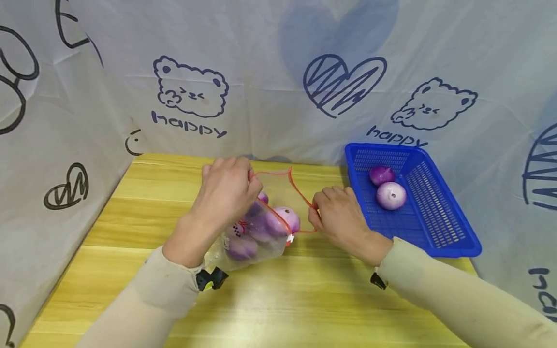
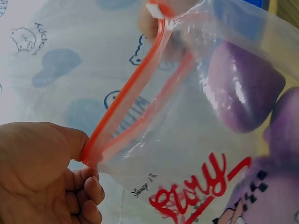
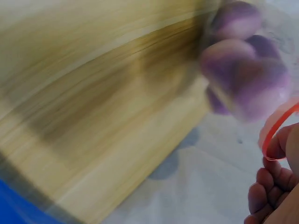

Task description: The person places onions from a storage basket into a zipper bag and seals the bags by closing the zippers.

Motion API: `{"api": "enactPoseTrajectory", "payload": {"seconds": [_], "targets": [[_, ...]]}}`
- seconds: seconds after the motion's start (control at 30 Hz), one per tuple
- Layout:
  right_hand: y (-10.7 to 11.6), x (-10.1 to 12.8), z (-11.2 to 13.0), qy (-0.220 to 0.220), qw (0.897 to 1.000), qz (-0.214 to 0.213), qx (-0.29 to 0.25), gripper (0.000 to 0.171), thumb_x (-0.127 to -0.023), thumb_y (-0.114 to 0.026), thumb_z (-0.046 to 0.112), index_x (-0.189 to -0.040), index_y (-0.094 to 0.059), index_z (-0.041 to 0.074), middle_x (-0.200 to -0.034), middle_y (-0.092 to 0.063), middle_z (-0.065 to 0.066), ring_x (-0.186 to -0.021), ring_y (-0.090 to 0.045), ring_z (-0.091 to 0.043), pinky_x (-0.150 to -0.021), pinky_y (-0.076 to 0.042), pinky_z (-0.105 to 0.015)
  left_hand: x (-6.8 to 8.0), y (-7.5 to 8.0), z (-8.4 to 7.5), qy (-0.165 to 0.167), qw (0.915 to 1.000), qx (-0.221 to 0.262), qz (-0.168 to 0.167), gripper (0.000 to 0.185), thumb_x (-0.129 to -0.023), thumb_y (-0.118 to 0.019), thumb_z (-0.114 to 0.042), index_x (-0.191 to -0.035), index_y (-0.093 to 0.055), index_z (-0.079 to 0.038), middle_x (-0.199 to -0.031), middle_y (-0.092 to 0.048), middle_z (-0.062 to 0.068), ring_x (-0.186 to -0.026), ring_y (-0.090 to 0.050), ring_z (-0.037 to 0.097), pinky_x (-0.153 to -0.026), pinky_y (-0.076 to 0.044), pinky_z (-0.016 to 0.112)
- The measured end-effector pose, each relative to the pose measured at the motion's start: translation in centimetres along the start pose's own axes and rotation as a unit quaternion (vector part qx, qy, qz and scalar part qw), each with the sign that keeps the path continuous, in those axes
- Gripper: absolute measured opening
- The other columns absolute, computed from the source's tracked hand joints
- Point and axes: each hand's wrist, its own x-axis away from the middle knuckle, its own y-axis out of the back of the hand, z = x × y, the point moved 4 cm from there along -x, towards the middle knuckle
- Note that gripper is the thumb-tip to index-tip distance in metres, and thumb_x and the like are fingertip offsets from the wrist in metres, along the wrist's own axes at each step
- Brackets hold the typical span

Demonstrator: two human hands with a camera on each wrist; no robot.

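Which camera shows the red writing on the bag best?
The left wrist view: the red writing on the clear bag fills the frame's bottom. The head view shows only a tiny red mark. The right wrist view is blurred; no writing shows.

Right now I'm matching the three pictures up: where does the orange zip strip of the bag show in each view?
Head: orange zip strip at centre, stretched between the left hand and right hand.
Left wrist: a diagonal band from lower left to top centre.
Right wrist: a short blurred arc at the right edge.
Shared landmark: the purple onions in the bag.
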Motion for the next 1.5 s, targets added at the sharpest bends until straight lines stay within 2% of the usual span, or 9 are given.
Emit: {"api": "enactPoseTrajectory", "payload": {"seconds": [0.13, 0.27, 0.53, 0.67, 0.77, 0.93, 1.07, 1.2, 1.5], "targets": [[1.3, -1.0, 1.4, 0.017, 0.997, -0.048, -0.055, 0.012, -0.089, -0.067, 0.016, -0.080, -0.063, 0.009, -0.073, -0.058, -0.004, -0.072, -0.058, -0.028, -0.070, -0.040, -0.044, 0.4, 0.0, -1.0, -0.014, 0.9999, 0.007, -0.003, 0.013, -0.092, -0.056, -0.017, -0.080, -0.056, -0.013, -0.082, -0.058, 0.003, -0.083, -0.051, 0.030, -0.079, -0.034, 0.045], [2.6, -1.9, 2.7, 0.019, 0.994, -0.061, -0.089, 0.012, -0.090, -0.068, 0.016, -0.081, -0.061, 0.011, -0.074, -0.058, -0.002, -0.072, -0.057, -0.026, -0.071, -0.039, -0.043, 0.7, 0.3, -1.5, -0.028, 0.9992, 0.007, -0.028, 0.012, -0.092, -0.058, -0.017, -0.081, -0.057, -0.012, -0.081, -0.058, 0.003, -0.083, -0.052, 0.030, -0.080, -0.037, 0.046], [4.6, -3.0, 2.1, -0.019, 0.987, -0.119, -0.110, 0.010, -0.087, -0.063, 0.013, -0.079, -0.060, 0.009, -0.071, -0.059, -0.005, -0.069, -0.057, -0.029, -0.067, -0.038, -0.045, 0.7, 1.1, -1.1, -0.007, 0.9990, 0.000, -0.044, 0.014, -0.094, -0.057, -0.019, -0.082, -0.057, -0.011, -0.082, -0.059, 0.005, -0.085, -0.052, 0.033, -0.081, -0.038, 0.047], [5.0, -3.2, 1.6, -0.040, 0.988, -0.111, -0.104, 0.009, -0.086, -0.064, 0.013, -0.079, -0.060, 0.009, -0.072, -0.060, -0.005, -0.070, -0.057, -0.028, -0.067, -0.037, -0.043, 0.9, 1.4, -1.2, 0.003, 0.9984, -0.002, -0.056, 0.014, -0.095, -0.058, -0.019, -0.083, -0.058, -0.011, -0.082, -0.060, 0.005, -0.084, -0.053, 0.033, -0.079, -0.038, 0.045], [5.1, -3.1, 1.7, -0.044, 0.989, -0.096, -0.099, 0.009, -0.085, -0.065, 0.013, -0.078, -0.060, 0.009, -0.073, -0.060, -0.005, -0.070, -0.056, -0.028, -0.067, -0.038, -0.043, 1.1, 1.6, -1.5, -0.006, 0.9959, -0.013, -0.089, 0.015, -0.093, -0.059, -0.018, -0.080, -0.057, -0.010, -0.077, -0.059, 0.006, -0.079, -0.053, 0.034, -0.074, -0.038, 0.045], [4.4, -2.8, 1.8, -0.043, 0.994, -0.055, -0.083, 0.010, -0.083, -0.067, 0.014, -0.076, -0.060, 0.011, -0.071, -0.057, -0.003, -0.068, -0.055, -0.027, -0.068, -0.040, -0.044, 1.3, 1.0, -2.0, -0.071, 0.9816, -0.104, -0.143, 0.020, -0.090, -0.056, -0.012, -0.072, -0.050, -0.007, -0.070, -0.052, 0.010, -0.069, -0.050, 0.036, -0.063, -0.037, 0.047], [3.4, -2.4, 1.8, -0.035, 0.997, -0.034, -0.063, 0.013, -0.084, -0.067, 0.017, -0.075, -0.060, 0.012, -0.070, -0.057, -0.003, -0.068, -0.057, -0.029, -0.068, -0.041, -0.046, 1.3, -0.4, -1.9, -0.113, 0.9674, -0.168, -0.153, 0.021, -0.091, -0.056, -0.009, -0.071, -0.048, -0.005, -0.070, -0.051, 0.011, -0.067, -0.048, 0.035, -0.061, -0.036, 0.046], [2.8, -2.1, 1.6, -0.016, 0.998, -0.047, -0.045, 0.013, -0.084, -0.067, 0.017, -0.075, -0.060, 0.011, -0.070, -0.057, -0.004, -0.068, -0.058, -0.032, -0.066, -0.041, -0.048, 1.2, -0.9, -1.3, -0.114, 0.9698, -0.168, -0.135, 0.023, -0.093, -0.060, -0.013, -0.074, -0.050, -0.005, -0.072, -0.053, 0.011, -0.071, -0.049, 0.034, -0.065, -0.036, 0.045], [2.8, -2.0, 0.7, 0.001, 0.997, -0.075, -0.029, 0.011, -0.083, -0.066, 0.017, -0.079, -0.064, 0.007, -0.072, -0.057, -0.006, -0.072, -0.058, -0.034, -0.065, -0.039, -0.048, 1.4, 0.6, -1.1, -0.095, 0.9786, -0.116, -0.140, 0.023, -0.087, -0.055, -0.008, -0.068, -0.042, -0.009, -0.067, -0.044, 0.008, -0.067, -0.044, 0.033, -0.064, -0.034, 0.046]]}}
